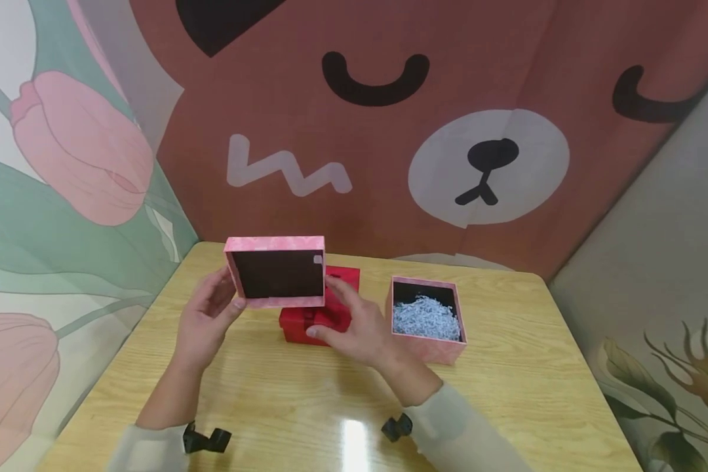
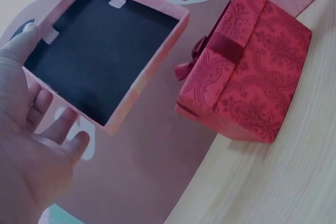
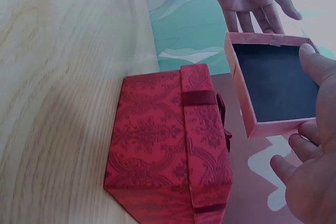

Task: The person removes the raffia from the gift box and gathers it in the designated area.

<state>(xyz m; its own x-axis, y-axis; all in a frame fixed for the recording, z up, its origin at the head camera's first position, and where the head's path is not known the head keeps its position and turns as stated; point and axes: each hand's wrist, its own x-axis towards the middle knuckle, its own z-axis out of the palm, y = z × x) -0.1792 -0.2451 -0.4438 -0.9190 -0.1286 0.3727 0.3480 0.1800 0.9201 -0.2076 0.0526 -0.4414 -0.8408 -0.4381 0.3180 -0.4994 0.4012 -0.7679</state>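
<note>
In the head view a pink box lid (image 1: 274,244) is held up, its dark inside facing me. My left hand (image 1: 199,322) grips its left side, thumb at the lower corner and fingers behind. My right hand (image 1: 362,328) touches the right edge with extended fingers (image 1: 343,288), its thumb spread apart below the lid. In the left wrist view, pale tabs show along the rim of the lid (image 2: 152,61). A red patterned gift box with a ribbon bow (image 3: 152,129) stands on the table behind the lid, partly hidden in the head view.
A pink box (image 1: 431,351) without a lid stands to the right, filled with blue shredded paper (image 1: 426,319). The wooden table (image 1: 295,406) meets a wall with a bear picture (image 1: 383,216) at the back. Flower-printed walls (image 1: 82,144) flank it.
</note>
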